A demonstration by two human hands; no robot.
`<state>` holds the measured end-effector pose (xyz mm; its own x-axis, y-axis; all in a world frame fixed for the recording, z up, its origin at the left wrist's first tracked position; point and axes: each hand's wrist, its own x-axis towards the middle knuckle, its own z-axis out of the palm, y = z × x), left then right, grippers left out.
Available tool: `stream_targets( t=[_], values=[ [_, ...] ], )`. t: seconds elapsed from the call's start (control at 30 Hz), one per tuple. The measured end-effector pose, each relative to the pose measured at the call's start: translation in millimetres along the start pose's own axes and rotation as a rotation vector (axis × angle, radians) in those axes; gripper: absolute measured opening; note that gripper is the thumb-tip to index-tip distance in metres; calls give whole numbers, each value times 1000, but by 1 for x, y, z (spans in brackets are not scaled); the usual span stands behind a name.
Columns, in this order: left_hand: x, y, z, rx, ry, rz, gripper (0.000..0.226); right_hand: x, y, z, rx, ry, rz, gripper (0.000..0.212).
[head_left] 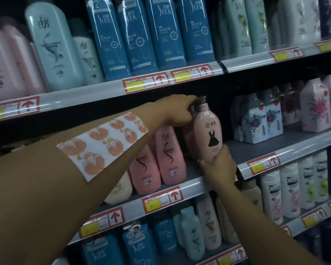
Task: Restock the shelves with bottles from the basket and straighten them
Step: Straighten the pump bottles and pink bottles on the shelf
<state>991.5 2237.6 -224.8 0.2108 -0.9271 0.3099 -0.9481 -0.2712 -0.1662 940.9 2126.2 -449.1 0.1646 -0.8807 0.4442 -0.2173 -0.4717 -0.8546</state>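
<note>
A pink bottle (208,131) with a black dress on its label and a dark cap stands tilted at the middle shelf (256,150). My left hand (177,109) grips its neck and cap from the left. My right hand (219,165) holds its base from below, fingers curled round the bottom. Behind it a second bottle of the same kind is partly hidden. Two pink bottles (168,153) stand just to its left on the same shelf.
Blue bottles (151,35) and mint bottles fill the upper shelf. Flowered boxy bottles (260,119) stand at the right, with a bare gap of shelf between them and the held bottle. White bottles (279,194) sit on the lower shelf. The basket is out of view.
</note>
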Motion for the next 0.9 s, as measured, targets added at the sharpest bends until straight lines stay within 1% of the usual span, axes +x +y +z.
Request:
stream_targets(
  t=[0.03, 0.1, 0.2, 0.33, 0.43, 0.63, 0.77, 0.9],
  values=[
    [1, 2, 0, -23, 5, -8, 59, 0, -1, -1, 17, 9, 15, 73],
    [2, 2, -1, -73, 20, -22, 52, 0, -3, -2, 26, 7, 25, 66],
    [2, 2, -4, -92, 13, -21, 44, 0, 0, -2, 13, 3, 5, 64],
    [-1, 0, -5, -99, 25, -12, 45, -1, 4, -4, 6, 2, -37, 60],
    [-6, -5, -4, -109, 26, -16, 48, -3, 5, -4, 16, 1, -43, 63],
    [-13, -8, -3, -103, 40, -14, 64, -9, 9, -9, 47, -3, -72, 71],
    [-16, -9, -5, -101, 30, -8, 67, -13, 10, -12, 47, -15, -84, 72],
    [-18, -10, -7, -82, 11, -6, 70, -14, 9, -14, 12, -35, -112, 79]
  ],
)
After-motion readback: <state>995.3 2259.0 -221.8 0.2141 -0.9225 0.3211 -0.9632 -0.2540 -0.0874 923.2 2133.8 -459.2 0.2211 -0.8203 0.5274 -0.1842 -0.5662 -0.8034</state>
